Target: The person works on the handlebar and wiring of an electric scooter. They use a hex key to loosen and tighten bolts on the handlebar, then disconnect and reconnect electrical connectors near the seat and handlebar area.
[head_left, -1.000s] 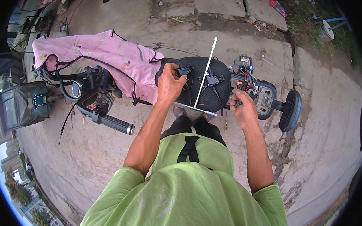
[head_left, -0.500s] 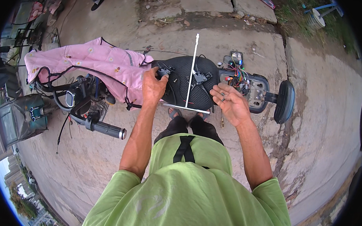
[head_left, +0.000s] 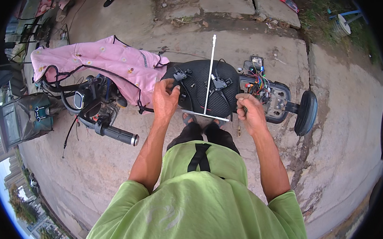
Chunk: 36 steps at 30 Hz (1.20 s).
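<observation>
A black mesh-covered seat [head_left: 194, 93] of an electric scooter lies before me. Two black brake lever assemblies, a left one [head_left: 182, 75] and a right one [head_left: 220, 83], rest on it with their cables. Between them lies a silver T-handle wrench [head_left: 210, 72], its crossbar toward me. Just below the left brake lever, at the seat's left end, my left hand [head_left: 164, 101] is open, thumb and fingers apart. My right hand [head_left: 252, 113] is closed at the seat's right edge, its fingers curled round something small and dark that I cannot make out.
A pink quilted cover [head_left: 100, 65] drapes over the scooter's front at left, beside a handlebar grip [head_left: 119, 135]. Loose coloured wires [head_left: 259, 84] spill out behind the seat, before a black backrest [head_left: 306, 113]. A person's foot [head_left: 110, 0] shows at the far left.
My left hand has drawn back from the left brake lever. My right hand, palm up with fingers spread before, has curled closed. The whole view has shifted slightly.
</observation>
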### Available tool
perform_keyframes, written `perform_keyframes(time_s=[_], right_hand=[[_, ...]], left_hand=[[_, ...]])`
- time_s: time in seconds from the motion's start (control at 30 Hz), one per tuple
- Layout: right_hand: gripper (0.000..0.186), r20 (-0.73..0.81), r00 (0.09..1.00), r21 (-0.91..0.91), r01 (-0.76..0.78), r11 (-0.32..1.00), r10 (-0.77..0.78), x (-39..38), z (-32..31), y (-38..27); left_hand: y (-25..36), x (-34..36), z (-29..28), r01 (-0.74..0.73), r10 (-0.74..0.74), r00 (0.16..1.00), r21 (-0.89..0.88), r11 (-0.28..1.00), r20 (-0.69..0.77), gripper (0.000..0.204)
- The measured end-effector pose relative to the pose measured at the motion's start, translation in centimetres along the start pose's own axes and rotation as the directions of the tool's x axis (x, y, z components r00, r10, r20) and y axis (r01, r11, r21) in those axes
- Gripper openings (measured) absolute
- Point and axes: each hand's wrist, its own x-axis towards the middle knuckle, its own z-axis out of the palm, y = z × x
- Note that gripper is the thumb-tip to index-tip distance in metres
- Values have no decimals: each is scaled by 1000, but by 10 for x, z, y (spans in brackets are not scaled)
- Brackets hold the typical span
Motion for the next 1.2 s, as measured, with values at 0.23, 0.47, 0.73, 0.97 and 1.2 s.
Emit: perform_keyframes(time_s=[0.23, 0.47, 0.73, 0.97, 1.2], right_hand=[[12, 1, 999, -214, 42, 976, -42, -4, 14, 7], [11, -3, 999, -294, 34, 955, -36, -2, 12, 14], [21, 49, 973, -484, 221, 847, -226, -1, 12, 39], [16, 67, 975, -527, 215, 822, -212, -19, 14, 39], [9, 144, 978, -485, 202, 851, -151, -48, 24, 33]], left_hand=[[-9, -23, 5, -14, -39, 978, 250, 968, 207, 32], [-15, -19, 9, 57, -91, 979, 183, 981, 181, 28], [-33, -20, 17, 69, -68, 985, 0, 998, 158, 28], [-24, -29, 7, 85, -85, 994, -1, 996, 70, 30], [-5, -66, -17, 82, -67, 995, -203, 976, 79, 24]])
